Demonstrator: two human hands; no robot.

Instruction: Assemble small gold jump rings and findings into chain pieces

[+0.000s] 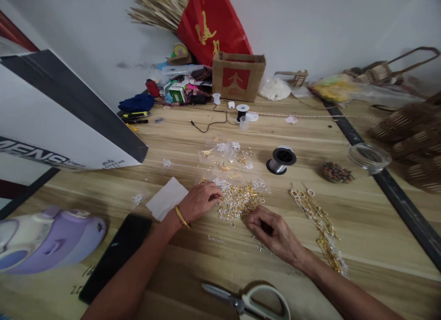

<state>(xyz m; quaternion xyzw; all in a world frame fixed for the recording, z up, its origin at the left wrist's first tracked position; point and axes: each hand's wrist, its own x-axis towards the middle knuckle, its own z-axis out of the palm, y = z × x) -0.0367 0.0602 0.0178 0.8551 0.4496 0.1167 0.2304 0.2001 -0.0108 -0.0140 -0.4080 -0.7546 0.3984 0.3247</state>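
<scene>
A pile of small gold and silver jewelry findings lies on the wooden table between my hands. My left hand, a yellow bangle at its wrist, has its fingers pinched at the pile's left edge. At the lower right edge, my right hand is closed, thumb and fingertips together. Whatever either hand may hold is too small to make out. A short piece of chain lies below the pile, and another chain is partly covered by my right hand. Finished-looking gold and silver chains stretch out to the right.
Scissors lie near the front edge. A wire spool and a dish of dark beads stand at right. At left are a black phone, a purple bottle, white paper and a large box.
</scene>
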